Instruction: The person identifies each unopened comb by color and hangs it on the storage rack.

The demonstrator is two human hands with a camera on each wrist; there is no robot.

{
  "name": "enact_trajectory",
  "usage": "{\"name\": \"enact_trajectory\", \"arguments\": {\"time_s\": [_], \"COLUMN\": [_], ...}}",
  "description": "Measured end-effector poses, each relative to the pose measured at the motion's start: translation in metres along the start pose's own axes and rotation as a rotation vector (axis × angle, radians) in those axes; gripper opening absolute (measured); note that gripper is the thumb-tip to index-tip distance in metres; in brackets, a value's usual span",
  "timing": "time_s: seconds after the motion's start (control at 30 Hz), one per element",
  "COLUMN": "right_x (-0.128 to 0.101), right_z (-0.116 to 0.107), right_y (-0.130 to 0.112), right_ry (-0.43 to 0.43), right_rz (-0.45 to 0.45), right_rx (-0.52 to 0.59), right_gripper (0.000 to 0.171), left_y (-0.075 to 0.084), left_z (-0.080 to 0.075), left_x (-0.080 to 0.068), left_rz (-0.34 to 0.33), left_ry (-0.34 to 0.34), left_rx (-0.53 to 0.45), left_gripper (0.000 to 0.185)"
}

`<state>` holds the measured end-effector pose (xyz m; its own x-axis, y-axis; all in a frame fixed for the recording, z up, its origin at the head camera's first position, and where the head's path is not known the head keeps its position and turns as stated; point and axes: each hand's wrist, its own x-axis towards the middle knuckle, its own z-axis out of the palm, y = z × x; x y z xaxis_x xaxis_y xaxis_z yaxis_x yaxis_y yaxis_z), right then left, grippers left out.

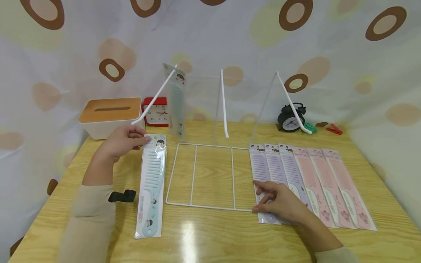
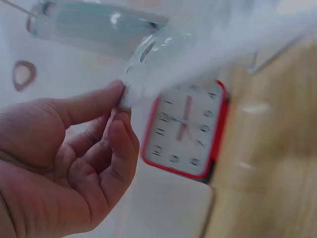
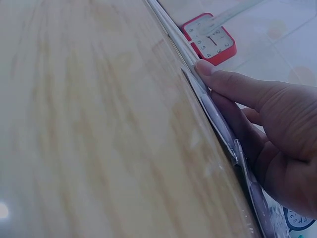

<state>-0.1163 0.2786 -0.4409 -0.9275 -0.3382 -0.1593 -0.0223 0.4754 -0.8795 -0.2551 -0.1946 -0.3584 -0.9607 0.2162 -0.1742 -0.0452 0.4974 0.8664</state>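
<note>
Left of centre in the head view, the left hand (image 1: pixel 123 143) pinches the top corner of a packaged blue comb (image 1: pixel 152 185) between thumb and fingers. Lower right, the right hand (image 1: pixel 283 204) rests with fingers spread flat on the nearest purple comb (image 1: pixel 263 171), beside a white wire rack (image 1: pixel 208 175) on the table (image 1: pixel 210 237).

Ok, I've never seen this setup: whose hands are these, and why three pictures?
No machine: a person works with bare hands, filmed by a head camera and one camera on each wrist. In the head view, the left hand pinches the top of a blue packaged comb lying on the wooden table. The right hand rests on the leftmost purple comb in a row of purple and pink ones. Between the hands stands a white wire rack, with one comb hung on it. The blurry left wrist view shows the pinch; behind it is a red clock.
</note>
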Motion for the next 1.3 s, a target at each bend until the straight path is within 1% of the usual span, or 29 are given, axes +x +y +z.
{"name": "enact_trajectory", "arguments": {"time_s": [0.07, 0.2, 0.37, 0.5, 0.53, 0.63, 0.67, 0.73, 0.8, 0.97, 1.03, 1.17, 1.3], "right_x": [0.000, 0.000, 0.000, -0.001, -0.001, -0.001, -0.001, -0.001, -0.001, -0.001, -0.001, -0.001, 0.000], "right_z": [-0.001, -0.001, 0.000, 0.000, 0.000, 0.000, 0.000, 0.000, -0.001, -0.001, -0.001, -0.001, -0.001], "right_y": [0.000, -0.001, -0.001, -0.002, -0.002, -0.003, -0.003, -0.004, -0.004, -0.003, -0.002, -0.002, -0.002], "right_ry": [0.000, -0.005, -0.008, -0.015, -0.016, -0.015, -0.014, -0.011, -0.008, -0.006, -0.008, -0.007, -0.006], "right_rz": [-0.004, -0.001, 0.012, 0.018, 0.019, 0.024, 0.025, 0.027, 0.027, 0.024, 0.023, 0.023, 0.023], "right_rx": [-0.006, 0.000, 0.011, 0.018, 0.020, 0.016, 0.016, 0.011, 0.008, 0.006, 0.002, -0.001, -0.005], "right_gripper": [0.090, 0.090, 0.091, 0.092, 0.092, 0.091, 0.091, 0.091, 0.090, 0.090, 0.090, 0.090, 0.091], "left_y": [0.012, 0.031, 0.050, 0.063, 0.066, 0.076, 0.079, 0.084, 0.087, 0.089, 0.089, 0.086, 0.084], "left_z": [-0.004, -0.006, -0.009, -0.009, -0.009, -0.008, -0.007, -0.006, -0.005, -0.006, -0.006, -0.004, 0.000], "left_x": [-0.012, -0.035, -0.067, -0.091, -0.095, -0.106, -0.109, -0.113, -0.113, -0.108, -0.106, -0.101, -0.090], "left_rz": [0.047, 0.174, 0.385, 0.568, 0.615, 0.736, 0.765, 0.800, 0.825, 0.842, 0.831, 0.776, 0.755], "left_ry": [-0.012, -0.030, -0.021, -0.023, -0.018, -0.014, -0.008, 0.013, 0.024, -0.008, -0.011, 0.060, 0.078], "left_rx": [-0.017, -0.113, -0.253, -0.397, -0.419, -0.507, -0.525, -0.536, -0.574, -0.688, -0.702, -0.650, -0.654], "left_gripper": [0.034, 0.026, 0.011, 0.021, 0.023, 0.024, 0.024, 0.024, 0.022, 0.025, 0.025, 0.025, 0.022]}}
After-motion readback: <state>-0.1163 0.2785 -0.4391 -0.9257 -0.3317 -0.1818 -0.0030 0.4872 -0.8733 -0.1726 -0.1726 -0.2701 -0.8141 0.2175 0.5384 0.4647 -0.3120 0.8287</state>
